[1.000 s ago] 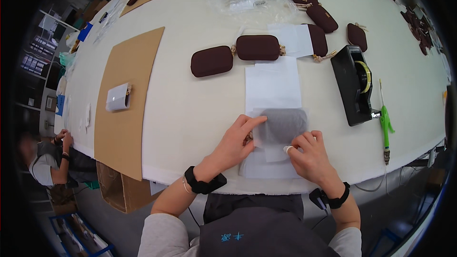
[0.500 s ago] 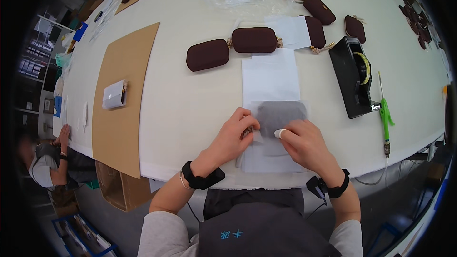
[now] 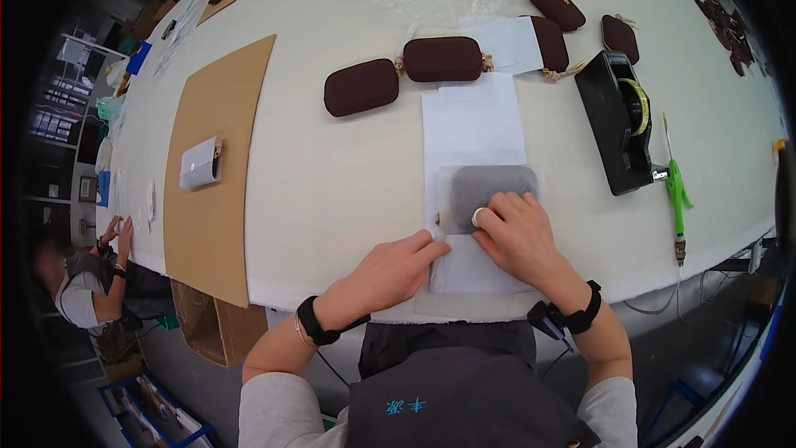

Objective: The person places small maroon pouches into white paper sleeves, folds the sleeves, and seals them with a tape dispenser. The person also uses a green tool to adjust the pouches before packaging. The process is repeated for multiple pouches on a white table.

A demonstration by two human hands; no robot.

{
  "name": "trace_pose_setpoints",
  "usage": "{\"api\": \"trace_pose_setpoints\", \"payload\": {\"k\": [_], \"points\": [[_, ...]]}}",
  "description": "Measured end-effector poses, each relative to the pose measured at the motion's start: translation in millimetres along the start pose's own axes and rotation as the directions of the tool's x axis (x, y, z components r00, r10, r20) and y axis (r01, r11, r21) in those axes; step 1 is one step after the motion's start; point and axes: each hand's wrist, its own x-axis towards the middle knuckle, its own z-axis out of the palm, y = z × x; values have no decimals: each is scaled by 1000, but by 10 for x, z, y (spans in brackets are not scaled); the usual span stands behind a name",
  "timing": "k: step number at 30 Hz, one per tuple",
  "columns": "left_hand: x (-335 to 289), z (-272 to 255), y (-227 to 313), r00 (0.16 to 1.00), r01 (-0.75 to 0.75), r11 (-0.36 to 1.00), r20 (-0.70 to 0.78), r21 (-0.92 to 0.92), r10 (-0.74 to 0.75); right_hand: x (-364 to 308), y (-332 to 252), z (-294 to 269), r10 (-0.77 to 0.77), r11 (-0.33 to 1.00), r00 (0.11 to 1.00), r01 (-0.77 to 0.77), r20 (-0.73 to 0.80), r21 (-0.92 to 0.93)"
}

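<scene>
A dark case (image 3: pixel 493 185) lies in front of me, showing grey through a thin translucent sheet (image 3: pixel 445 191). The fingers of my right hand (image 3: pixel 522 234) curl over its near side, and a white cover sits on one fingertip. Lower and to the left, my left hand (image 3: pixel 402 267) pinches the left edge of the white paper (image 3: pixel 477 270) near the case's near left corner. A bit of cord (image 3: pixel 437 220) shows at the case's left end. Beneath and beyond lies more white paper (image 3: pixel 473 129).
Several dark maroon cases (image 3: pixel 442 60) lie beyond the paper. To the right stand a black tape dispenser (image 3: pixel 618 129) and a green-handled tool (image 3: pixel 677 191) with a cable. On the left, a wrapped case (image 3: pixel 201 163) rests on cardboard (image 3: pixel 224 108). A co-worker (image 3: pixel 87 282) sits far left.
My left hand has moved from the case's left end down towards me onto the paper edge. My right hand has shifted slightly up and right. The grey shape under the sheet looks shorter.
</scene>
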Motion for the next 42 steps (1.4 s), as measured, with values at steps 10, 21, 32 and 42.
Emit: {"api": "trace_pose_setpoints", "payload": {"k": [10, 21, 32, 42], "points": [[370, -228, -35, 924, -383, 893, 118, 236, 365, 5, 2, 32, 4, 1000, 1000, -4, -26, -24], [545, -302, -57, 950, -310, 946, -49, -97, 307, -9, 21, 27, -6, 1000, 1000, 6, -1, -10], [607, 90, 18, 953, -255, 934, -98, 249, 286, -125, 257, -430, 134, 863, 981, -185, 140, 470], [711, 74, 133, 985, -147, 969, -56, 196, 161, 11, 851, -360, 419, 860, 908, -395, -5, 322]]}}
